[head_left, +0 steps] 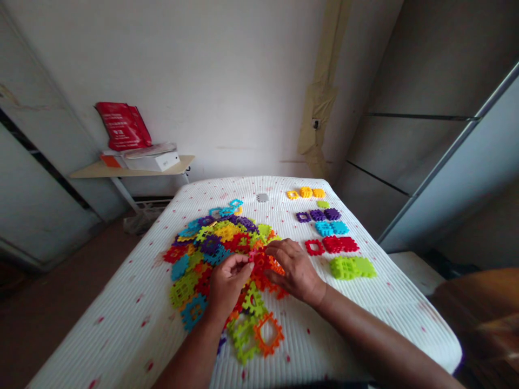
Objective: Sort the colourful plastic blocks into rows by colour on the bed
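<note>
A mixed heap of plastic interlocking tiles [211, 245] with notched edges lies on the bed-like padded surface. Over its middle, my left hand [229, 280] pinches a small pinkish-red tile [252, 256] between thumb and fingertips. My right hand [292, 270] hovers at the heap's right side, palm down with fingers apart, above red and orange tiles [261, 268]; whether it touches them I cannot tell. Nearest to me in the heap are an orange frame tile [279, 336] and a green tile [240, 346].
Sorted by colour on the right are green [347, 268], red [340, 244], blue [330, 228], purple [317, 215] and yellow tiles [306, 192]. One grey tile [263, 198] lies at the far edge. A side table [97, 172] holds a red bag [124, 127] and a white box [158, 161].
</note>
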`<state>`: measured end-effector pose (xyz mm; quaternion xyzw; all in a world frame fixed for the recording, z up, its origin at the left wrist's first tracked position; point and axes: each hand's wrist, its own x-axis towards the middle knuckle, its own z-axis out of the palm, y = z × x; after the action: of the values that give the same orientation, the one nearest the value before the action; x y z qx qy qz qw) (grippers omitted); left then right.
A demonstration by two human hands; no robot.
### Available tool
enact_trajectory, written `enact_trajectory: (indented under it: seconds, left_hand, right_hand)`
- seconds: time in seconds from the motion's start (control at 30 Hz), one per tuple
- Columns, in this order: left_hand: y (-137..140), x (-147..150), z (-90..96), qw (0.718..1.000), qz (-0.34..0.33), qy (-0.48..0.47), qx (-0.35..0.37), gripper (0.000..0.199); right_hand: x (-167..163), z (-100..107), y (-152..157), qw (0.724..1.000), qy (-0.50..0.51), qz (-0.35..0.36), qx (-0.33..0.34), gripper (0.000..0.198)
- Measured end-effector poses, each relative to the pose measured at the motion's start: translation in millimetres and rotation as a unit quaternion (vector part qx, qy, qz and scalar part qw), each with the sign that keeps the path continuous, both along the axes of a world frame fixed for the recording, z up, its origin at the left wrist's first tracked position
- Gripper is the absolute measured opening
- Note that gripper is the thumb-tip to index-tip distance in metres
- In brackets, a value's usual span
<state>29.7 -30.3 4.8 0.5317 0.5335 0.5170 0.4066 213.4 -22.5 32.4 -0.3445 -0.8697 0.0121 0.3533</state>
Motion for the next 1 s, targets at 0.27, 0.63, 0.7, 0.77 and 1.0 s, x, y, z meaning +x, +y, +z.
enact_trajectory:
  seconds: [0.27, 0.63, 0.7, 0.77, 1.0]
  left_hand:
    - [-1, -1, 2.9, 1.0, -0.014, -0.019, -0.009, 0.022]
    - [-5, -4, 3.2, 0.999, -0.017, -0.048, -0.008, 0.039]
    - [-5, -3, 3.4, 0.999, -0.02, -0.048, -0.007, 0.04]
    - [-4, -3, 3.1, 0.999, -0.024, -0.046, -0.005, 0.04]
    - [-1, -4, -0.5, 0.999, -0.019, -0.027, -0.007, 0.041]
  right_hand:
    - [-20, -9, -2, 0.994, -0.077, -0.071, 0.039, 0.05]
    - [49, 34, 25, 0.978, -0.164, -0.105, -0.077, 0.038]
    - [76, 36, 35, 0.961, -0.217, -0.134, -0.107, 0.032]
    - [97, 32, 43, 0.941, -0.267, -0.157, -0.138, 0.027]
    - [108, 18, 51, 0.897, -0.339, -0.187, -0.215, 0.044]
